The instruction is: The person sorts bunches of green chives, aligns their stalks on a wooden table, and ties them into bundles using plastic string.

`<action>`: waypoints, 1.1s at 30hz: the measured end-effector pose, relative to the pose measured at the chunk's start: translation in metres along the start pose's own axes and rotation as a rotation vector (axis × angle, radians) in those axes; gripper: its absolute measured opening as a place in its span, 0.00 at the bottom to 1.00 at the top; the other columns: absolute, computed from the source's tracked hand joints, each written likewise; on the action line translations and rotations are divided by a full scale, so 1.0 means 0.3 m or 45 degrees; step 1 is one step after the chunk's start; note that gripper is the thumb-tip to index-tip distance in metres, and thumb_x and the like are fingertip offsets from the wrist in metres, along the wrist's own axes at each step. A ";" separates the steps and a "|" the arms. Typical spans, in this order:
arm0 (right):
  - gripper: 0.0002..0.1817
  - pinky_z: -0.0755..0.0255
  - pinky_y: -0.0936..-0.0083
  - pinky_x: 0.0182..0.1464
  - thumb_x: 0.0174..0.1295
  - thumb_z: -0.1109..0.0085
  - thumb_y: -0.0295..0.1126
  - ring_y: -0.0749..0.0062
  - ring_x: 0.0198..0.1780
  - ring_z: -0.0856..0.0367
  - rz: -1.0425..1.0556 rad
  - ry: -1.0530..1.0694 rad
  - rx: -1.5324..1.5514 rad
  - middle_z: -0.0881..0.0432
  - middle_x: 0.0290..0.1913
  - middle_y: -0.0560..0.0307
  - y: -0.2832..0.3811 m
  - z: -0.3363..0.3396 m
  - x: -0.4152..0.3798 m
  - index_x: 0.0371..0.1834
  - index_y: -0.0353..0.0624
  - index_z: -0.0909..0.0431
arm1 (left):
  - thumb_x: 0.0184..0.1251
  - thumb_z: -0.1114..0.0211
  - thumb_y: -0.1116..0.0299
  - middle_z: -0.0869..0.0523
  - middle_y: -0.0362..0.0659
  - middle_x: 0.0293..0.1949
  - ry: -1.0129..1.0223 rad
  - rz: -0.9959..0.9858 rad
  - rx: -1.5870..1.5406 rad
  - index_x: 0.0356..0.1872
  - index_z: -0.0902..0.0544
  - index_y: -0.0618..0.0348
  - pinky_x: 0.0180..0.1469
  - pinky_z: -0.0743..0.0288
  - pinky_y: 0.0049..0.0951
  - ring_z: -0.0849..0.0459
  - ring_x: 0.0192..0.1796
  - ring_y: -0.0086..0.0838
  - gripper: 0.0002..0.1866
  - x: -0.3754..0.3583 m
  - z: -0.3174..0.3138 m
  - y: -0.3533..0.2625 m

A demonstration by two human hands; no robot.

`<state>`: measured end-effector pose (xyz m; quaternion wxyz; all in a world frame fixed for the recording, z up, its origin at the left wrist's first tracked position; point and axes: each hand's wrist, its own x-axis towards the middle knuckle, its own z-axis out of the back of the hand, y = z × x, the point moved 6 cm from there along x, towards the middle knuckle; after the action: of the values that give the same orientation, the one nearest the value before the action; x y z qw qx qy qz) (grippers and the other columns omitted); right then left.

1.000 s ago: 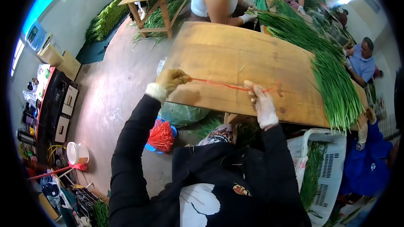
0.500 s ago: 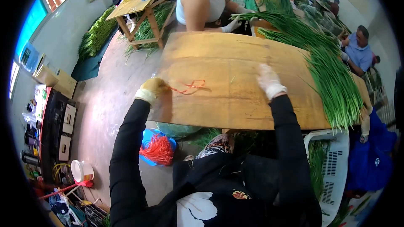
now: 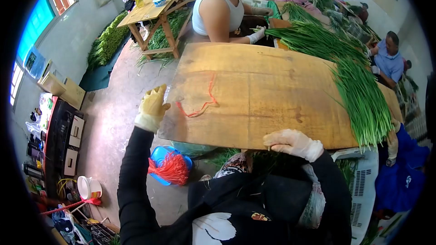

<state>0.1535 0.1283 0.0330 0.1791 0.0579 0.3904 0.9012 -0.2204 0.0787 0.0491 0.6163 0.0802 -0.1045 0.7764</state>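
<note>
My left hand (image 3: 153, 105), in a yellowish glove, is just off the table's left edge, fingers partly bent and thumb apart, with nothing visible in it. A thin orange-red string (image 3: 210, 94) lies bent on the wooden table (image 3: 263, 86), its near end close to this hand. At the table's front edge is my right hand (image 3: 293, 144), in a pale glove. Its fingers are extended over the edge and slightly curved, and I see no clear object in them. A large pile of long green stalks (image 3: 361, 102) lies on the table's right side.
A blue basin (image 3: 165, 154) with a bundle of red strings (image 3: 172, 169) stands on the floor. A white crate (image 3: 363, 195) holds greens at the right. Across the table, a person's gloved hand (image 3: 257, 35) touches stalks. Another wooden table (image 3: 156, 7) stands at the back left.
My left hand has let go of the string and moved left off the table. The string lies in a new shape. My right hand has drawn back to the front edge.
</note>
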 end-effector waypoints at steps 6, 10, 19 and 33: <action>0.22 0.32 0.68 0.47 0.53 0.52 0.25 0.61 0.46 0.26 0.156 -0.521 -0.603 0.25 0.48 0.56 0.015 0.109 0.282 0.54 0.50 0.32 | 0.52 0.40 0.56 0.34 0.52 0.56 -0.093 -0.496 -0.257 0.60 0.41 0.60 0.59 0.42 0.39 0.37 0.59 0.45 0.35 -0.097 -0.150 -0.226; 0.26 0.47 0.62 0.61 0.51 0.53 0.25 0.61 0.60 0.37 0.270 -0.422 -1.206 0.37 0.60 0.57 -0.013 -0.005 0.628 0.57 0.53 0.35 | 0.50 0.47 0.37 0.46 0.54 0.64 0.233 -0.405 -0.219 0.64 0.50 0.62 0.65 0.56 0.40 0.49 0.67 0.44 0.48 -0.144 -0.209 -0.306; 0.30 0.42 0.66 0.59 0.50 0.51 0.25 0.61 0.61 0.39 -0.072 -0.053 -1.069 0.37 0.60 0.53 -0.148 0.008 0.445 0.60 0.51 0.41 | 0.46 0.50 0.32 0.46 0.53 0.64 0.234 -0.497 -0.135 0.63 0.49 0.63 0.65 0.59 0.43 0.50 0.67 0.43 0.52 -0.114 -0.198 -0.289; 0.33 0.51 0.62 0.63 0.59 0.63 0.56 0.63 0.64 0.43 0.115 0.105 -0.771 0.43 0.64 0.56 -0.016 -0.277 -0.272 0.64 0.50 0.46 | 0.42 0.46 0.32 0.51 0.58 0.65 0.206 -0.610 -0.198 0.63 0.49 0.65 0.65 0.63 0.50 0.55 0.67 0.50 0.54 -0.100 -0.149 -0.317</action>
<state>0.2104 0.0445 -0.0247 0.1319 -0.0176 0.1079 0.9852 -0.1207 0.0830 0.0045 0.7933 -0.0073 -0.0922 0.6017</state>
